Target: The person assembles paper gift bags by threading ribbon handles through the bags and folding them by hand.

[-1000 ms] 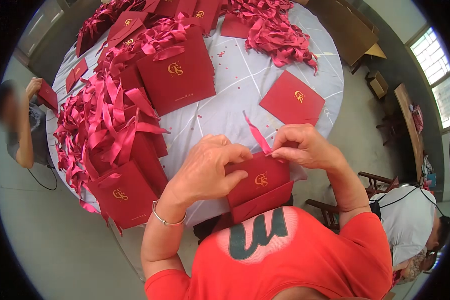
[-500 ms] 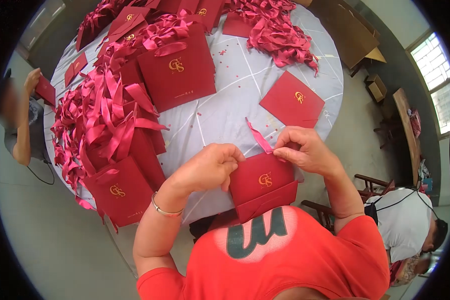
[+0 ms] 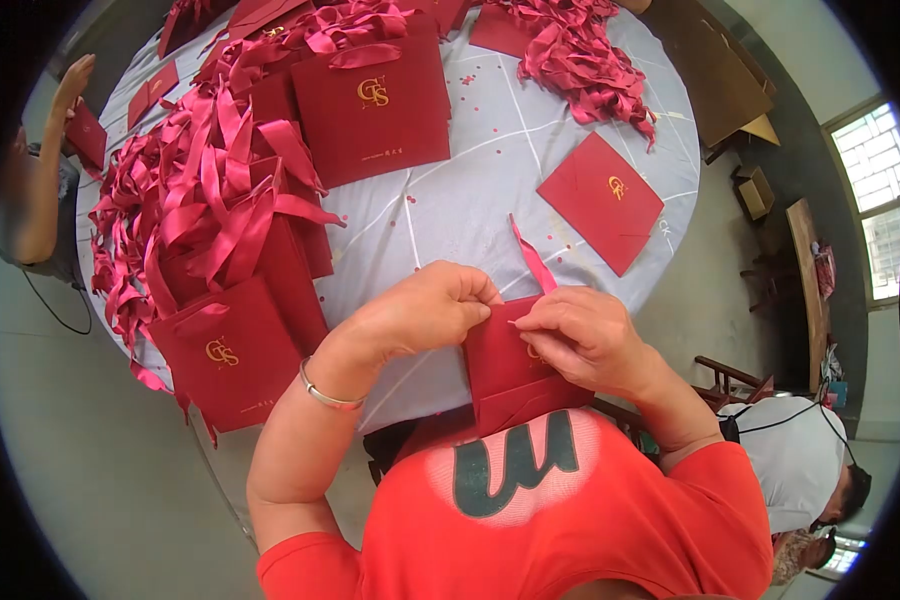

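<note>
A small red paper gift bag [image 3: 510, 375] with a gold emblem lies at the table's near edge, against my shirt. My left hand [image 3: 435, 308] is closed, its fingertips pinching at the bag's upper left corner. In front of the bag's upper face, my right hand [image 3: 588, 335] is pinched, with a small pale tip showing at its fingertips. A pink ribbon [image 3: 532, 258] sticks up from behind the right fingers, its loose end pointing away from me. Part of the emblem is covered by the right hand.
Ribbon-handled bags [image 3: 225, 350] crowd the left side, with a larger red bag [image 3: 375, 115] behind. A flat red bag [image 3: 605, 205] lies at right, beyond it a ribbon heap [image 3: 590, 70]. One person [image 3: 35, 200] is at far left, another [image 3: 785, 460] at lower right.
My right hand has moved left and down from the bag's top edge to its front, closer to my left hand. The person at left has raised a hand.
</note>
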Demonstrator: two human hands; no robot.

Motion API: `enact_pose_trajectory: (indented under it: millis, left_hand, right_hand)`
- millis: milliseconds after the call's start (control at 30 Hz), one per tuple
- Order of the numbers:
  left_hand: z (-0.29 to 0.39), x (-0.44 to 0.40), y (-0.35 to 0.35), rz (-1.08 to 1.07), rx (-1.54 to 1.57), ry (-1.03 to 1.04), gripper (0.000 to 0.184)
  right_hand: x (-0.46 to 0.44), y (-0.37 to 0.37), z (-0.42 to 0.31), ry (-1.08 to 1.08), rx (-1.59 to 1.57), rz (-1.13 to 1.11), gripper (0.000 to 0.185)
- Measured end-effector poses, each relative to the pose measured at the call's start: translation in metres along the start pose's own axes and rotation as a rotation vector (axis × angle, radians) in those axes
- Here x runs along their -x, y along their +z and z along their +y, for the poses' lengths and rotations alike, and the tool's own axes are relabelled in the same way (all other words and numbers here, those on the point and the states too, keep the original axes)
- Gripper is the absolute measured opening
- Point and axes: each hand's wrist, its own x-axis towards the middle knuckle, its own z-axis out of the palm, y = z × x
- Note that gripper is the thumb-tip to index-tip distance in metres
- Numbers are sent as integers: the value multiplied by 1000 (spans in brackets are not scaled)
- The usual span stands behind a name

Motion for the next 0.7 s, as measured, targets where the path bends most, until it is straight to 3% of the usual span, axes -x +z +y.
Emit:
enact_pose_trajectory:
  millis: [333, 700]
  left_hand:
    - [0, 1, -1, -37, -124, 23, 13]
    - [2, 0, 3, -56, -46, -43, 19]
  right_hand:
    - [-1, 3, -9, -47, 87, 26, 21]
    - [-2, 2, -10, 143, -4, 70, 17]
